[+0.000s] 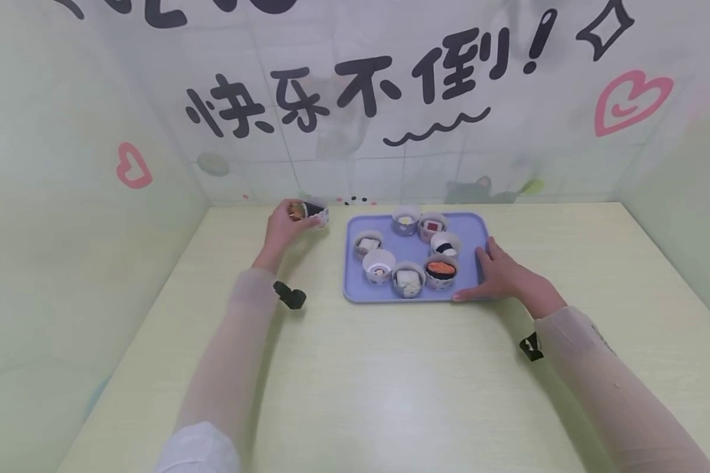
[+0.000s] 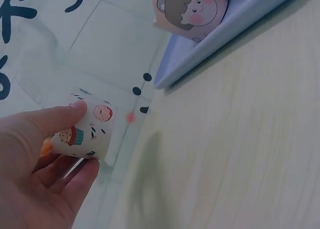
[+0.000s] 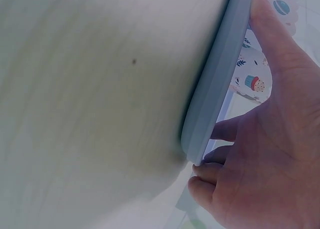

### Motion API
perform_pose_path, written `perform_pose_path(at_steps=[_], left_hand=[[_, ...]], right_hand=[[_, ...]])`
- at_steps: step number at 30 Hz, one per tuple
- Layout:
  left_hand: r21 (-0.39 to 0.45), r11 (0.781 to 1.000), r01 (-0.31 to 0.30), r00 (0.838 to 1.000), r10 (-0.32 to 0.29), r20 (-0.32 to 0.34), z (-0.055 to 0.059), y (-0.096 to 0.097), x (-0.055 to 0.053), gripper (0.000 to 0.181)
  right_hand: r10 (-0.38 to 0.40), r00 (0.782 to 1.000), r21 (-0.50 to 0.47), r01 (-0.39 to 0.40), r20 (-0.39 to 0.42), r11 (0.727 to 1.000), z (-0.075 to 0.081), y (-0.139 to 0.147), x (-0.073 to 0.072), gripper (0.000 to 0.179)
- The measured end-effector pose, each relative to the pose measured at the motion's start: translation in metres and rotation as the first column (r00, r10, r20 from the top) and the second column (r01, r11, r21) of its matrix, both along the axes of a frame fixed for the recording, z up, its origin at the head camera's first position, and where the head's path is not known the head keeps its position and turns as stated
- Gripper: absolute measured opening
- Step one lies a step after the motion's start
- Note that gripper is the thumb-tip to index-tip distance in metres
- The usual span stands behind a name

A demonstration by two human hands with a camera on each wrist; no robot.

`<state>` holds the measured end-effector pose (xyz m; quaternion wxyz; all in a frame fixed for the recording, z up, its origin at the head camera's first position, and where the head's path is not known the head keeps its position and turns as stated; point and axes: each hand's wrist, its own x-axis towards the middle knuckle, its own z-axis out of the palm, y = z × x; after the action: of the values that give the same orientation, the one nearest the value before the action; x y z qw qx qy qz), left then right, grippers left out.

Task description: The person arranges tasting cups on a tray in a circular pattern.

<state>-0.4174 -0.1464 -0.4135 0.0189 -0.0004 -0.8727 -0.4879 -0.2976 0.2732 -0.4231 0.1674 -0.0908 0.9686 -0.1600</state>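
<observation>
where the pale yellow table (image 1: 390, 394) lies nearest the person, two sheer-sleeved forearms reach over it, each with a small dark clip at the wrist. farther in, the right hand (image 1: 503, 276) rests at the near right corner of the lilac tray (image 1: 476, 226); its thumb lies along the near rim and its fingers lie flat over the right edge. in the right wrist view the thumb sits on top of the rim while the other fingers (image 3: 210, 181) curl at the tray's corner, so this hand holds the tray by its edge. on the tray stand seven paper cups in a loose ring, each with a piece of toy sushi: a salmon piece (image 1: 441, 269) nearest the right hand, a white block (image 1: 407, 278) and a cup with a printed face (image 1: 378, 266) to its left, and more cups toward the far side. left of the tray and well apart from it, near the far wall, the left hand (image 1: 284, 226) holds a printed paper cup (image 1: 309, 211) tipped on its side. in the left wrist view its thumb presses the cup's wall (image 2: 85, 131) and its fingers curl beneath, the cup patterned with doughnuts and cupcakes. behind all this rises a tiled wall (image 1: 355, 131) with black lettering and pink hearts.
</observation>
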Motion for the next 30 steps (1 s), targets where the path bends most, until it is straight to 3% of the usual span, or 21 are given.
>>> perform_pose_path(at_steps=[22,30], left_hand=[[-0.07,0.988,0.135,0.991,-0.133,0.03,-0.011,0.071,-0.007,0.07],[-0.052,0.969,0.241,0.968,-0.236,0.086,-0.019,0.078,-0.012,0.064]], right_hand=[[-0.013,1.0,-0.011,0.013,-0.001,1.0,0.0,-0.005,0.003,0.136],[-0.016,1.0,-0.012,0.016,0.012,1.0,-0.002,-0.007,0.002,0.137]])
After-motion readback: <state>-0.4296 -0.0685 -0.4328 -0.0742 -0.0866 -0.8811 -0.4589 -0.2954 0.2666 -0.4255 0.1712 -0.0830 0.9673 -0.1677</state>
